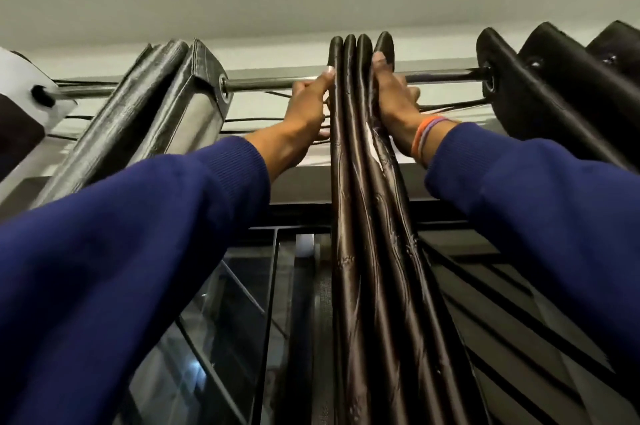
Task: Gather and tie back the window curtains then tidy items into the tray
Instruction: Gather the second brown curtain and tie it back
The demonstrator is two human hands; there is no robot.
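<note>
A dark brown satin curtain (360,154) hangs bunched in tight folds from a metal rod (270,83) near the ceiling. My left hand (310,102) is up at the rod on the left side of the bunch, thumb against the outer fold and fingers curled by the rod. On the bunch's right side my right hand (393,95) grips the outermost fold, fingers hooked over its top near the rod. Orange and purple bands circle my right wrist. Both arms wear blue sleeves.
A grey curtain panel (162,113) is gathered at the left of the rod, a black curtain (540,85) at the right. Thin cables (270,120) run behind the rod. Below are a barred glass window (242,303) and a striped panel (512,314).
</note>
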